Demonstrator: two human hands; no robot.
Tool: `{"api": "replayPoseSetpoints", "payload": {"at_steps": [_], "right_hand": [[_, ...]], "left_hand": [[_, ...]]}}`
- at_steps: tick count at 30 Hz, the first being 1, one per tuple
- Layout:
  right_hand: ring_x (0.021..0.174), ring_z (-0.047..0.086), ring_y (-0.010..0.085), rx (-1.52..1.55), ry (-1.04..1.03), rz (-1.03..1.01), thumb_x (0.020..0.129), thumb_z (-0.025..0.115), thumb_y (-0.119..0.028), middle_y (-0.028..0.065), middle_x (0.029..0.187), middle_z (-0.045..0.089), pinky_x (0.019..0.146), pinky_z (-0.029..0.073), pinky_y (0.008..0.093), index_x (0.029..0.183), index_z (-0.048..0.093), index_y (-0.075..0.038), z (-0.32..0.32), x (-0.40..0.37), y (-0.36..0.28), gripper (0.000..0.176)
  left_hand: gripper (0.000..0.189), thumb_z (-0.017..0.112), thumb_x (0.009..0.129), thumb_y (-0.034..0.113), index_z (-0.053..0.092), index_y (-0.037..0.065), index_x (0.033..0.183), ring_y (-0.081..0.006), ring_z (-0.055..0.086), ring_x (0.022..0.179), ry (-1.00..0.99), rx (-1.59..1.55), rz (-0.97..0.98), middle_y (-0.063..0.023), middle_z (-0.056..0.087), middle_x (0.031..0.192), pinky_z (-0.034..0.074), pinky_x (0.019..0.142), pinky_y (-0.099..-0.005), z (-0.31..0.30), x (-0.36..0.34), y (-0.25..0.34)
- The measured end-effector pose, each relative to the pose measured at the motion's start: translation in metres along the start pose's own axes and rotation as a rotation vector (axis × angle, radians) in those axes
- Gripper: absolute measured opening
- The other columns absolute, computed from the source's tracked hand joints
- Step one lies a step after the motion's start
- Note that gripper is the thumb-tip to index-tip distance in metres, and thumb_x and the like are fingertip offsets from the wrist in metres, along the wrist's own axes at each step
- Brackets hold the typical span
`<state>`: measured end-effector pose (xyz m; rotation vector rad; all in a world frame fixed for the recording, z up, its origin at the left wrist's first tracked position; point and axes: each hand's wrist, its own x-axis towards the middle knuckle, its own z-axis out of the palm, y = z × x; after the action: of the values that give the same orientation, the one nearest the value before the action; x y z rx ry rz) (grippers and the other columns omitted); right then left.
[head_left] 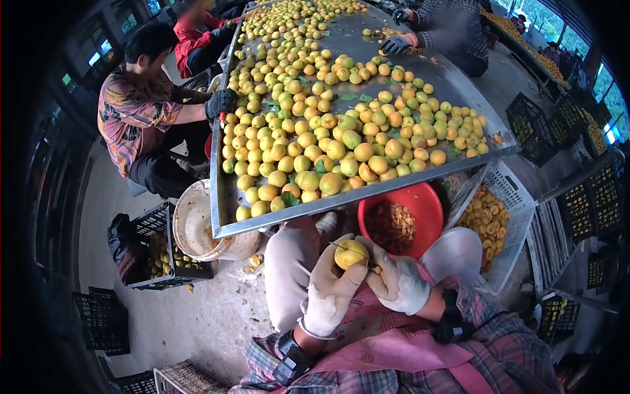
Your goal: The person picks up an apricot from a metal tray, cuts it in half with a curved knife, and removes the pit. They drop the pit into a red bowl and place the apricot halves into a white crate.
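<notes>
Directly below the near table edge, both gloved hands meet over the lap. Left hand (331, 289) is closed around a yellow fruit (350, 253), fingers cupping it from below and holding it upright between the knees. Right hand (397, 282) is pressed against the fruit's right side, closed on a thin knife (336, 246) whose blade lies across the top of the fruit. Red bowl (420, 203) of brown pits sits just beyond the hands, tucked under the table edge. White basket (518, 197) of halved fruit stands to the right of the bowl. Metal table (420, 65) above carries a thick spread of yellow and green fruit with a few leaves. White bucket (190, 223) and a black crate (147, 223) stand on the floor to the left. One seated co-worker rests a dark gloved hand (220, 102) on the left table edge; another person's gloved hand (397, 44) works at the far end.
</notes>
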<state>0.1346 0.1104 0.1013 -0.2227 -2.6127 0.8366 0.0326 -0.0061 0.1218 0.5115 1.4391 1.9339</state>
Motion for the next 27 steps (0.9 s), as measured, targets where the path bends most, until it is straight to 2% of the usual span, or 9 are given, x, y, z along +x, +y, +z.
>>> {"api": "replayPoseSetpoints", "payload": {"at_steps": [4,6,10,16,18,19,21,24,27], "right_hand": [[0.064,0.062,0.0317,0.046,0.060,-0.051,0.083,0.056,-0.011,0.0219,0.104,0.063,0.059,0.051,0.0414,0.137,0.034,0.005,0.007,-0.002,0.008,0.060],[0.065,0.063,0.0312,-0.019,-0.018,0.002,0.083,0.057,-0.012,0.0217,0.100,0.063,0.058,0.051,0.0411,0.136,0.034,0.006,0.007,-0.008,0.011,0.061],[0.067,0.063,0.0306,-0.019,-0.097,0.093,0.082,0.058,-0.013,0.0207,0.096,0.063,0.059,0.051,0.0414,0.135,0.036,0.005,0.001,-0.002,0.006,0.060],[0.072,0.064,0.0298,-0.120,-0.084,-0.028,0.080,0.060,-0.013,0.0158,0.117,0.060,0.060,0.051,0.0419,0.137,0.037,-0.002,0.001,-0.003,0.002,0.064],[0.089,0.064,0.0314,0.106,-0.078,-0.015,0.078,0.062,-0.013,0.0140,0.131,0.053,0.072,0.052,0.0400,0.140,0.034,-0.002,0.001,-0.004,0.000,0.068],[0.089,0.064,0.0314,0.108,-0.076,-0.012,0.078,0.062,-0.013,0.0140,0.131,0.053,0.072,0.052,0.0400,0.140,0.034,-0.002,0.001,-0.001,0.002,0.068],[0.107,0.059,0.0325,0.258,-0.070,-0.110,0.077,0.061,-0.012,0.0154,0.135,0.050,0.087,0.049,0.0384,0.140,0.034,-0.002,0.000,0.006,0.009,0.069],[0.115,0.055,0.0326,0.531,-0.236,0.059,0.076,0.060,-0.009,0.0168,0.137,0.047,0.095,0.044,0.0379,0.140,0.033,-0.003,-0.006,0.010,0.007,0.070],[0.113,0.057,0.0323,0.483,-0.160,-0.026,0.075,0.060,-0.009,0.0173,0.136,0.048,0.095,0.044,0.0379,0.142,0.033,-0.006,0.000,0.006,0.008,0.072]], "left_hand": [[0.042,0.071,0.078,0.023,0.056,0.000,0.110,-0.0301,0.061,0.088,-0.112,0.082,-0.059,-0.0159,0.062,0.097,0.048,0.081,-0.0355,-0.011,0.003,-0.008],[0.041,0.071,0.078,0.021,0.055,-0.001,0.109,-0.0277,0.061,0.087,-0.078,0.539,0.196,-0.0144,0.062,0.093,0.049,0.080,-0.0352,-0.009,0.003,-0.004],[0.041,0.073,0.075,0.021,0.056,-0.002,0.104,-0.0273,0.061,0.085,-0.034,0.546,0.166,-0.0130,0.063,0.088,0.050,0.077,-0.0363,-0.008,0.007,-0.007],[0.039,0.075,0.074,0.019,0.056,-0.004,0.099,-0.0213,0.062,0.076,0.092,0.287,0.061,-0.0119,0.062,0.084,0.051,0.069,-0.0316,0.001,0.002,0.003],[0.042,0.075,0.075,0.020,0.054,-0.004,0.102,-0.0184,0.062,0.074,0.079,0.508,0.102,-0.0117,0.062,0.084,0.051,0.066,-0.0292,-0.006,0.004,-0.004],[0.042,0.075,0.075,0.020,0.054,-0.004,0.102,-0.0184,0.062,0.074,0.076,0.511,0.100,-0.0117,0.062,0.084,0.051,0.066,-0.0292,-0.007,0.004,-0.007],[0.041,0.075,0.075,0.021,0.055,-0.005,0.101,-0.0190,0.063,0.076,0.015,0.429,0.059,-0.0123,0.062,0.085,0.051,0.067,-0.0299,-0.005,0.002,-0.012],[0.033,0.073,0.077,0.018,0.058,-0.003,0.098,-0.0209,0.063,0.077,0.018,0.384,0.066,-0.0125,0.062,0.087,0.051,0.067,-0.0313,-0.003,0.001,-0.015],[0.026,0.071,0.077,0.015,0.060,0.000,0.096,-0.0230,0.064,0.080,-0.107,0.547,0.139,-0.0125,0.062,0.089,0.051,0.069,-0.0316,-0.009,0.000,-0.017]]}}
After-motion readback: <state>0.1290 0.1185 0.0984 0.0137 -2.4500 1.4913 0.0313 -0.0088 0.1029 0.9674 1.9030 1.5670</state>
